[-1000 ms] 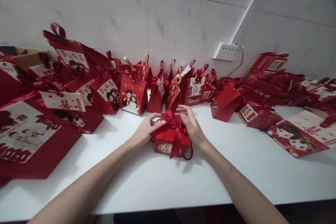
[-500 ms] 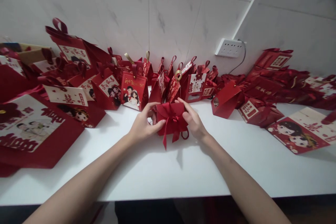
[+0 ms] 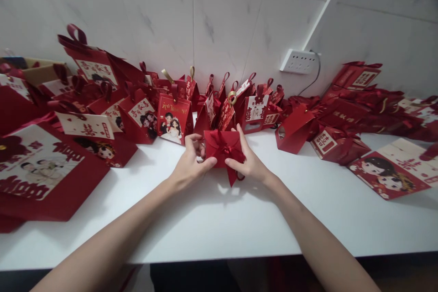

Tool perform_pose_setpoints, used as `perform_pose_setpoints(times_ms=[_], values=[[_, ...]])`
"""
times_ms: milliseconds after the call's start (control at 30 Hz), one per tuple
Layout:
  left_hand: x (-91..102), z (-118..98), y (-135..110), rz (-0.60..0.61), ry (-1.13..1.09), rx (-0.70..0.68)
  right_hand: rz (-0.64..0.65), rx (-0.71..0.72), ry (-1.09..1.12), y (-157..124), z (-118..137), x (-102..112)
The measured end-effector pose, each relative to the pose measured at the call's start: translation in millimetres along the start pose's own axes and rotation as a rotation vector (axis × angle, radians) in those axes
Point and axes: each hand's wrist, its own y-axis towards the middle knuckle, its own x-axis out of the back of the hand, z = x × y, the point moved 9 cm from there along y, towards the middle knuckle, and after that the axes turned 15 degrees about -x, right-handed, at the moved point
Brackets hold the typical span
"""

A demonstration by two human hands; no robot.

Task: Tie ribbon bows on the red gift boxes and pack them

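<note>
Between my two hands is a small red gift box (image 3: pixel 215 143) with a red ribbon bow (image 3: pixel 226 148) on its face. My left hand (image 3: pixel 191 159) grips its left side, thumb on the front and fingers curled at the edge. On the right side, my right hand (image 3: pixel 249 160) holds it with the thumb pressed on the front near the bow and the fingers along the edge. A ribbon tail hangs below the box, over the white table (image 3: pixel 219 223). Just behind stand a red box with a gold loop (image 3: pixel 227 114) and a red box with a couple's picture (image 3: pixel 174 121).
Rows of red gift boxes line the tiled wall (image 3: pixel 164 18). Larger printed boxes (image 3: pixel 44 164) stand at the left. A plain red box (image 3: pixel 294 130), a ribboned box (image 3: pixel 337 146) and a printed box (image 3: pixel 390 171) sit at the right. A power strip (image 3: pixel 299 62) is on the wall.
The box has tilted so its front faces up more. My right thumb has come onto the front beside the bow, and less of the ribbon tails shows.
</note>
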Motion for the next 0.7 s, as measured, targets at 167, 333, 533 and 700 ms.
perform_pose_setpoints(times_ms=[167, 333, 533, 700], values=[[-2.2, 1.4, -1.3, -0.008, 0.068, 0.008, -0.04, -0.055, 0.017, 4.1, -5.3, 4.4], [-4.3, 0.7, 4.6, 0.05, -0.001, 0.039, -0.109, -0.125, 0.016, 7.3, -9.4, 15.7], [-0.5, 2.6, 11.8, 0.054, -0.104, 0.078, -0.206, -0.211, 0.031, 12.4, -22.0, 32.9], [0.1, 14.7, 11.7, 0.04, -0.228, 0.173, -0.148, -0.207, 0.019, 14.1, -15.2, 37.4]])
